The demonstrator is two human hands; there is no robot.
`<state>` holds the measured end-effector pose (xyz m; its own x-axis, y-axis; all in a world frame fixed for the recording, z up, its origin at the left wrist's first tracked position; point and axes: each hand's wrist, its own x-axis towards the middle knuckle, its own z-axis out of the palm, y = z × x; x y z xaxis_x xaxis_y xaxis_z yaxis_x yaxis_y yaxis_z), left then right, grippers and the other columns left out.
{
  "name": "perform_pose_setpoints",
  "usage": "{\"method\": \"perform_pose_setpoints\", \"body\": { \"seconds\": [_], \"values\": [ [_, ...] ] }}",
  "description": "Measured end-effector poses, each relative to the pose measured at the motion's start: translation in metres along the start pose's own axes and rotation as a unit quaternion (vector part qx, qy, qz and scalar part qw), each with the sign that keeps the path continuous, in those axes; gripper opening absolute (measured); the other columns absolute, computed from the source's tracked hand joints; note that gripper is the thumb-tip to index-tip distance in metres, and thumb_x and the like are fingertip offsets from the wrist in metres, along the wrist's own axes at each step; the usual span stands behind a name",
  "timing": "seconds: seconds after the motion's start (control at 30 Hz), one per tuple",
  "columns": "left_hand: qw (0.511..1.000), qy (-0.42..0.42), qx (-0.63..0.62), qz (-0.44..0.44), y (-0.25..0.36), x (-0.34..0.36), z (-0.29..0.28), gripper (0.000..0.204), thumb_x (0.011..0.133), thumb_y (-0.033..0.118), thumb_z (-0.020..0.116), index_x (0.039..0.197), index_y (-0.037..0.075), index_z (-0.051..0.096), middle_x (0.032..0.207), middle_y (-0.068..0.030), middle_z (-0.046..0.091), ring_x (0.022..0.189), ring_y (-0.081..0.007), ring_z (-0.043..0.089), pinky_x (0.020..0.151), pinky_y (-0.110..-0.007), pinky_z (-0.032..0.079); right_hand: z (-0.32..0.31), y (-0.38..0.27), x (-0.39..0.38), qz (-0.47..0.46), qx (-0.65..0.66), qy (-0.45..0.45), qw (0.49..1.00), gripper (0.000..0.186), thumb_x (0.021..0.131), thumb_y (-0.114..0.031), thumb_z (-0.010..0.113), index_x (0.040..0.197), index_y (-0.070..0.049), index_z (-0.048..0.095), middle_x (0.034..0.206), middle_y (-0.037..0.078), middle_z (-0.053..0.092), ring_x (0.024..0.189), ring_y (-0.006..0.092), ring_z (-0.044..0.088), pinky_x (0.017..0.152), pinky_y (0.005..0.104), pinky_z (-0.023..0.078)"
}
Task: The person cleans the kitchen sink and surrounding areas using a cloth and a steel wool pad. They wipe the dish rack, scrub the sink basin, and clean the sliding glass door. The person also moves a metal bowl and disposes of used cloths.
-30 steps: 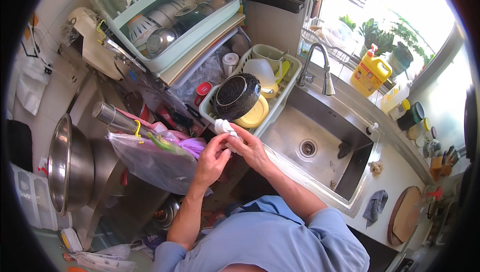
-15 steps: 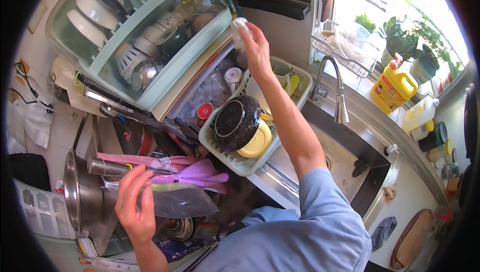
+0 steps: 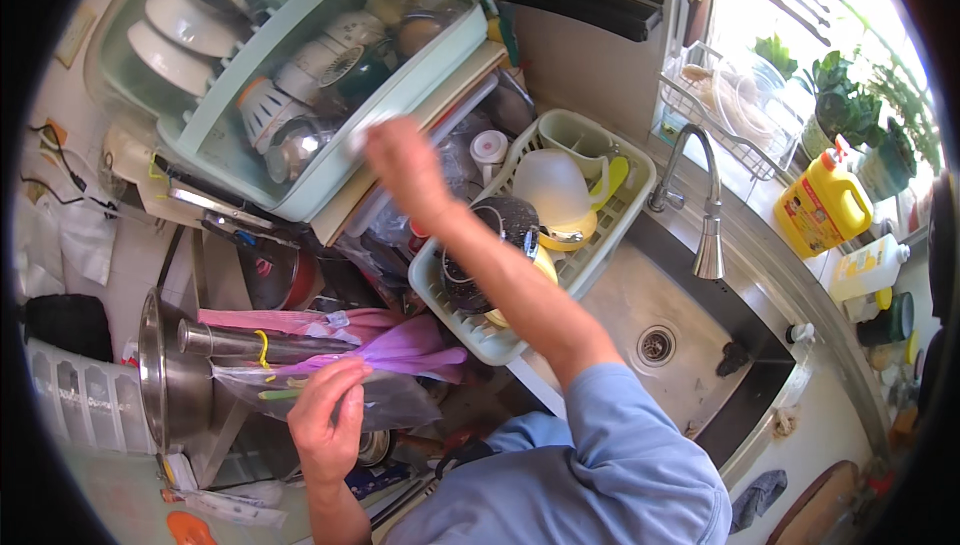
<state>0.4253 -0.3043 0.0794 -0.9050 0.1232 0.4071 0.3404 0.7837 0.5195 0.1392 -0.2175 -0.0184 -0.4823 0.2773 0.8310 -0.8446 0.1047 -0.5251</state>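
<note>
My right hand (image 3: 405, 165), smeared by motion, is closed on a small white cloth-like wad (image 3: 360, 135). It presses or hovers at the front edge of a pale green dish cabinet (image 3: 330, 165); contact is too blurred to tell. Behind the cabinet's clear front stand bowls and cups (image 3: 275, 120). My left hand (image 3: 328, 420) holds nothing, its fingers half bent and the thumb apart. It hangs in front of a purple plastic bag (image 3: 405, 347) and a clear bag with green stalks (image 3: 385, 403).
Under my right forearm is a dish rack (image 3: 490, 347) holding a black speckled pan (image 3: 505, 215) and a frosted container (image 3: 552, 185). A steel sink (image 3: 625, 290) with a tap (image 3: 708, 245) lies to its right. A steel pot (image 3: 185, 375) sits at the left.
My right hand has swung left with the white wad, from the cabinet's right corner to along its front edge. My left hand has shifted right and slightly down. The view has shifted too.
</note>
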Motion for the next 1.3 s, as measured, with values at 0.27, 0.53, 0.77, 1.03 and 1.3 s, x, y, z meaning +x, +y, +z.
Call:
{"method": "perform_pose_setpoints", "body": {
  "seconds": [0.27, 0.53, 0.77, 1.03, 1.3],
  "values": [
    [0.993, 0.020, -0.059, -0.103, -0.027, -0.062, -0.014, 0.017, 0.082, -0.009, 0.056, 0.097, -0.005, 0.062, 0.092, -0.0163, 0.066, 0.080, -0.0228, 0.066, 0.072, -0.030, 0.052, -0.017, 0.046, 0.063, 0.144, -0.090, 0.206, 0.964, 0.017, 0.090, -0.014, 0.055, 0.100, 0.001, 0.056, 0.094, 0.018, 0.056, 0.092, 0.0322, 0.053, 0.082, 0.0396, 0.041],
    [0.995, -0.033, -0.074, -0.063, -0.035, -0.044, -0.006, 0.017, 0.081, -0.008, 0.058, 0.097, -0.003, 0.063, 0.091, -0.0144, 0.067, 0.079, -0.0222, 0.067, 0.070, -0.029, 0.051, 0.022, -0.020, -0.031, 0.068, -0.001, -0.007, 0.998, 0.018, 0.084, -0.008, 0.062, 0.099, 0.001, 0.058, 0.089, 0.014, 0.056, 0.084, 0.0282, 0.056, 0.074, 0.0336, 0.047],
    [0.987, -0.037, -0.089, -0.128, -0.048, -0.071, -0.010, 0.013, 0.087, -0.003, 0.054, 0.097, -0.005, 0.063, 0.090, -0.0123, 0.066, 0.080, -0.0189, 0.067, 0.068, -0.027, 0.051, -0.038, 0.046, 0.062, 0.193, -0.021, 0.158, 0.968, 0.026, 0.090, -0.021, 0.055, 0.097, 0.003, 0.060, 0.093, 0.020, 0.061, 0.087, 0.0314, 0.059, 0.076, 0.0413, 0.044],
    [0.986, -0.041, -0.078, -0.141, -0.052, -0.074, -0.009, 0.013, 0.088, -0.003, 0.055, 0.096, -0.005, 0.064, 0.088, -0.0119, 0.066, 0.080, -0.0187, 0.067, 0.069, -0.027, 0.051, 0.025, -0.007, -0.011, -0.003, -0.008, 0.006, 1.000, 0.015, 0.082, -0.005, 0.063, 0.095, -0.002, 0.058, 0.084, 0.015, 0.056, 0.081, 0.0323, 0.054, 0.070, 0.0388, 0.046],
    [0.974, -0.014, -0.081, -0.212, -0.066, -0.116, -0.016, 0.012, 0.087, -0.001, 0.056, 0.096, -0.005, 0.064, 0.088, -0.0121, 0.066, 0.078, -0.0185, 0.068, 0.068, -0.026, 0.051, -0.006, 0.047, 0.043, 0.069, -0.162, 0.189, 0.966, 0.018, 0.090, -0.014, 0.054, 0.093, 0.003, 0.058, 0.087, 0.015, 0.059, 0.079, 0.0256, 0.055, 0.072, 0.0352, 0.043]
  ]
}}
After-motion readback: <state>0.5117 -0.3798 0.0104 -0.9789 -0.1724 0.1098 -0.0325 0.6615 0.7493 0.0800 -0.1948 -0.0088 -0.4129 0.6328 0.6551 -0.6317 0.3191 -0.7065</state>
